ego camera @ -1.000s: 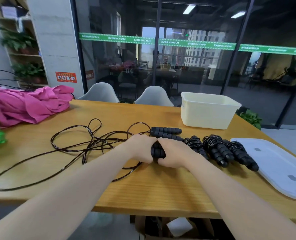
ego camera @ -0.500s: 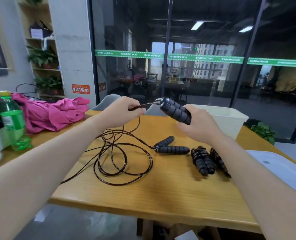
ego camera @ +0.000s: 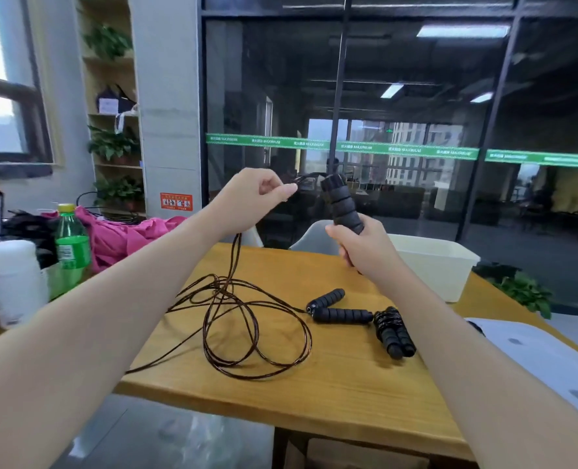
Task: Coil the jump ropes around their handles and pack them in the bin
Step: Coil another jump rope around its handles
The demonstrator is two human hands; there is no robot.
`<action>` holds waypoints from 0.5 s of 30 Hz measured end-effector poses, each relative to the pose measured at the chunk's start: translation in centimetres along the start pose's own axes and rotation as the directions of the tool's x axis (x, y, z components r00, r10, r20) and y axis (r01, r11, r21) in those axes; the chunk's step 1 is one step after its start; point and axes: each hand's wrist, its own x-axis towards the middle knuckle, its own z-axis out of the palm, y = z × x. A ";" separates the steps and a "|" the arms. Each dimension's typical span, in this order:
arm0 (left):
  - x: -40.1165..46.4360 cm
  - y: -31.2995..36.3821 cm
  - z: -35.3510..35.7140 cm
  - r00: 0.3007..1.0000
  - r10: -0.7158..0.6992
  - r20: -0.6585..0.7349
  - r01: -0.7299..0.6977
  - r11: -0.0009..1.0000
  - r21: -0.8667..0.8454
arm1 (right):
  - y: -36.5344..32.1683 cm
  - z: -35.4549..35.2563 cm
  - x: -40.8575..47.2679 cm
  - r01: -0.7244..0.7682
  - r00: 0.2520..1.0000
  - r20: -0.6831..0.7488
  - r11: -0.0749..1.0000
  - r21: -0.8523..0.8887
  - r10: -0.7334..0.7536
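Jump-rope handles (ego camera: 342, 207), the foam-gripped pair you had pressed to the tabletop (ego camera: 348, 384) a second ago, are now raised upright in front of you, your right hand (ego camera: 362, 247) curled tight round their lower end. Your left hand (ego camera: 253, 198) has come up with them and pinches the cord (ego camera: 236, 319) between thumb and fingertips beside the handles' top; from there the cord drops to a loose tangle on the wood. That lift puts you at the start of the wrap: tension is set, and turns round the handles come next, I judge. How the cord joins the handle top is lost against the dark glass, so I cannot say whether a turn is already on. A second uncoiled pair of handles (ego camera: 335, 308) lies beside the tangle, its cord seemingly mixed into the same loops, which may snag as you pull. One finished coiled bundle (ego camera: 393, 331) rests just right of it. The white bin (ego camera: 439, 270) waits behind your right hand, its lid (ego camera: 551, 363) flat at the right edge. A green bottle (ego camera: 71, 242) and pink cloth (ego camera: 121, 236) sit well left, out of the way.
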 end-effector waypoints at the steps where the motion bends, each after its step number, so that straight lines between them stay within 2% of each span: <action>1: -0.4 -0.2 0.0 0.997 -0.047 0.064 0.049 0.999 -0.020 | -0.5 0.2 0.0 -0.007 1.000 -0.020 0.999 0.037 0.007; 4: -2.6 -2.6 1.4 0.942 -0.201 0.267 0.191 0.979 0.066 | -1.8 0.4 0.4 -0.083 0.992 -0.068 0.952 0.295 0.107; 6: -4.3 -4.3 2.9 0.894 -0.305 0.328 0.303 0.951 0.057 | -2.0 0.2 0.8 -0.138 0.983 -0.051 0.886 0.443 0.178; 8: -5.2 -4.9 4.2 0.872 -0.353 0.338 0.387 0.921 -0.037 | -1.5 0.5 0.8 -0.199 0.976 0.001 0.900 0.387 0.216; 10: -5.2 -4.5 5.0 0.882 -0.347 0.320 0.380 0.924 -0.045 | -0.7 1.8 0.1 -0.261 0.965 0.074 0.892 0.368 0.252; 11: -4.9 -4.1 5.2 0.896 -0.305 0.323 0.328 0.944 -0.020 | -0.3 2.6 -0.4 -0.290 0.957 0.123 0.864 0.411 0.263; 12: -4.6 -3.5 5.2 0.892 -0.273 0.359 0.258 0.962 0.091 | -0.1 3.3 -0.8 -0.323 0.946 0.183 0.819 0.474 0.267; 14: -4.2 -2.3 5.4 0.863 -0.327 0.385 0.240 0.936 0.257 | 0.2 4.4 -0.9 -0.395 0.916 0.325 0.684 0.613 0.237; 15: -4.2 -2.2 5.5 0.854 -0.311 0.416 0.174 0.926 0.335 | 0.3 4.7 -0.7 -0.425 0.899 0.386 0.613 0.666 0.204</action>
